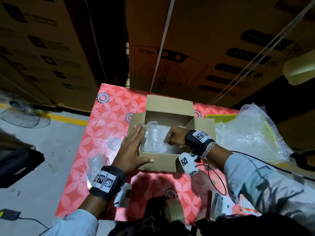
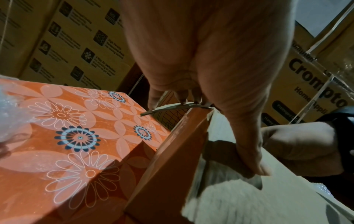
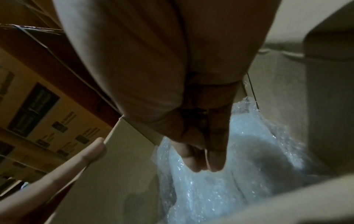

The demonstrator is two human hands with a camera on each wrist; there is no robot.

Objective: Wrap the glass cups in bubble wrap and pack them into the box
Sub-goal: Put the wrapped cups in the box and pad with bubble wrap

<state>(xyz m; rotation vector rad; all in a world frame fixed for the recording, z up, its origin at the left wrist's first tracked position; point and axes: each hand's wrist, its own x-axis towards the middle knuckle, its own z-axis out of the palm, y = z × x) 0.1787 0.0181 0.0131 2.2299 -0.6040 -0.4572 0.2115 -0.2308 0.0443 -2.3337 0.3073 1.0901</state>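
Observation:
An open cardboard box (image 1: 158, 163) stands on the red floral table (image 1: 105, 116). Bubble-wrapped bundles (image 1: 153, 138) fill its bottom; the glass inside them is hidden. My left hand (image 1: 132, 147) lies flat with straight fingers against the box's left flap, thumb along the front wall. In the left wrist view its fingertips (image 2: 184, 98) touch the flap's edge. My right hand (image 1: 173, 136) is down inside the box, fingers curled and bunched, knuckles up. In the right wrist view its fingertips (image 3: 203, 163) sit just above the bubble wrap (image 3: 239, 181), with nothing visibly pinched.
A big loose sheet of bubble wrap (image 1: 252, 133) lies right of the box over a yellow-green tray (image 1: 219, 116). A tape roll (image 1: 175, 213) sits at the near edge, and a small wrap piece (image 1: 95, 162) lies left. Tall cartons (image 1: 204, 48) stand behind the table.

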